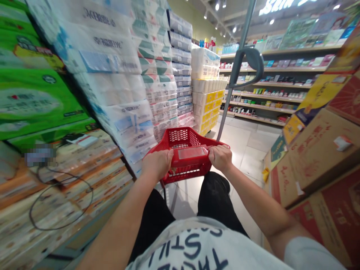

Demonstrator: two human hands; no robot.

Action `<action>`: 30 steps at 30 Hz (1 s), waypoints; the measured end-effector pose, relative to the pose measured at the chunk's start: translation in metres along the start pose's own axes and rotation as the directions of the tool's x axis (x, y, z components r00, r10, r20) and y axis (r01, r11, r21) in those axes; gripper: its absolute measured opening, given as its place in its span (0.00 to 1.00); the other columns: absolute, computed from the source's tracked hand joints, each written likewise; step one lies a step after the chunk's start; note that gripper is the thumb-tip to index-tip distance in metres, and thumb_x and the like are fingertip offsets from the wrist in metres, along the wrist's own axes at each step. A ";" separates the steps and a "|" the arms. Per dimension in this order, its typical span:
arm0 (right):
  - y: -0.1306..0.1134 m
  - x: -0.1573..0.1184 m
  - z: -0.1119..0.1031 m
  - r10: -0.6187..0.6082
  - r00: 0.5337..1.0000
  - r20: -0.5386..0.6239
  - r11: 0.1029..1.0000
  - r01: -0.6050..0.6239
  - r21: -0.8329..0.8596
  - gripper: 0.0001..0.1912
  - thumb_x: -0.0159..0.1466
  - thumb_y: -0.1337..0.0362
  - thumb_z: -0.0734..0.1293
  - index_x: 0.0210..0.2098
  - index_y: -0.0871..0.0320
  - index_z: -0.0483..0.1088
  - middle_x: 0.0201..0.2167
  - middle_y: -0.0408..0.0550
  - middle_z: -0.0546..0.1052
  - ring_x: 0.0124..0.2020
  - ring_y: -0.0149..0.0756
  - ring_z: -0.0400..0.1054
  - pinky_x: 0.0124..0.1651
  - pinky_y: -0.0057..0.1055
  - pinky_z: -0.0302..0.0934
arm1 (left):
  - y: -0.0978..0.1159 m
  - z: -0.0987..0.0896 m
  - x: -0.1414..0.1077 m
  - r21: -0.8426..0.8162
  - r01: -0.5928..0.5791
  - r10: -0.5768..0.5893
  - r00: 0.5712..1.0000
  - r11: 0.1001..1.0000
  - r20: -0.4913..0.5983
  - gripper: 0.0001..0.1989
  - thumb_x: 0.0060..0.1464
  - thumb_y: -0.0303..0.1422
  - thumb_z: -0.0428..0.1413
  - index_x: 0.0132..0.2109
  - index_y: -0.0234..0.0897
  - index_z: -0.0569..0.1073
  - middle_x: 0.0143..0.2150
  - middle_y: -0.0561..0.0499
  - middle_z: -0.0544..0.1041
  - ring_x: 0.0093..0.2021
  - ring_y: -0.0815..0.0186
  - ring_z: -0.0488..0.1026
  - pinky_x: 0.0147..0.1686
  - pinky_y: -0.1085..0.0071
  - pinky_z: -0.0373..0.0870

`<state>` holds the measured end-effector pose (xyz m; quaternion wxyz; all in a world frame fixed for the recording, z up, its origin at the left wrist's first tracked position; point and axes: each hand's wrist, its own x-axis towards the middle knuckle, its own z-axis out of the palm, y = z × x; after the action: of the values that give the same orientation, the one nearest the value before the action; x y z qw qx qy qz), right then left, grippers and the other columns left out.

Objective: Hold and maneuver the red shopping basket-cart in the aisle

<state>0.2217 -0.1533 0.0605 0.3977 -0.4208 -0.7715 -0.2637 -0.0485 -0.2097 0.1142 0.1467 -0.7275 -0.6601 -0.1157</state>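
Note:
A red plastic shopping cart [189, 170] with perforated walls stands in front of my body. My left hand [158, 164] is wrapped round the left part of its red handle. The right part of the handle is held by my right hand [221, 157], fingers closed. Between the hands lies a pale label panel [192, 152] on the handle. A grey pole [225, 108] with a curved grey grip [251, 67] rises from the cart's right side. Little of the inside of the basket shows.
Wrapped tissue packs [126, 108] are stacked high on the left, beside green packs [36, 90] and a loop of black cable [91, 195]. Cardboard boxes [323, 150] line the right. Pale floor tiles [243, 140] lead toward stocked shelves [270, 95].

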 end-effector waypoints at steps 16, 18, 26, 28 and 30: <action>-0.003 0.002 -0.003 -0.017 0.998 -0.067 1.000 0.017 -0.005 0.13 0.63 0.68 0.59 0.24 0.58 0.70 0.22 0.45 0.75 0.26 0.33 0.65 0.36 0.33 0.51 | 0.009 0.012 -0.014 0.043 -0.034 0.044 0.969 0.998 -0.243 0.23 0.64 0.40 0.37 0.43 0.37 0.75 0.39 0.42 0.78 0.41 0.55 0.73 0.43 0.58 0.62; -0.002 0.001 -0.001 -0.022 0.997 -0.074 1.000 0.022 0.004 0.13 0.63 0.68 0.59 0.24 0.58 0.70 0.23 0.45 0.75 0.27 0.33 0.65 0.37 0.33 0.51 | 0.010 0.014 -0.019 0.049 -0.072 0.084 0.944 0.996 -0.320 0.21 0.64 0.39 0.38 0.48 0.38 0.74 0.43 0.42 0.77 0.45 0.55 0.71 0.48 0.56 0.60; -0.002 -0.001 0.000 -0.037 0.995 -0.095 0.999 0.037 -0.005 0.13 0.63 0.68 0.60 0.24 0.58 0.70 0.23 0.44 0.75 0.26 0.33 0.65 0.36 0.33 0.51 | 0.008 0.001 -0.004 0.014 -0.010 0.010 1.000 1.000 -0.019 0.27 0.65 0.42 0.33 0.37 0.37 0.75 0.33 0.44 0.78 0.35 0.57 0.74 0.35 0.62 0.63; -0.002 -0.001 -0.001 -0.038 0.994 -0.101 0.999 0.037 -0.009 0.13 0.63 0.68 0.60 0.24 0.57 0.70 0.22 0.44 0.74 0.26 0.33 0.65 0.36 0.33 0.51 | 0.011 0.006 -0.011 0.033 -0.033 0.038 0.984 0.999 -0.173 0.25 0.65 0.41 0.34 0.42 0.38 0.74 0.39 0.43 0.78 0.41 0.55 0.74 0.41 0.59 0.63; -0.002 -0.002 -0.002 -0.039 0.994 -0.104 0.999 0.038 -0.007 0.12 0.63 0.68 0.59 0.24 0.58 0.70 0.22 0.44 0.74 0.26 0.33 0.65 0.36 0.33 0.51 | 0.012 0.007 -0.016 0.044 -0.055 0.064 0.973 0.997 -0.220 0.24 0.65 0.41 0.34 0.44 0.38 0.74 0.41 0.43 0.78 0.44 0.55 0.73 0.43 0.58 0.62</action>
<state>0.2213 -0.1564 0.0600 0.4311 -0.3925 -0.7571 -0.2948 -0.0379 -0.2229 0.1010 0.2366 -0.7266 -0.6197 -0.1792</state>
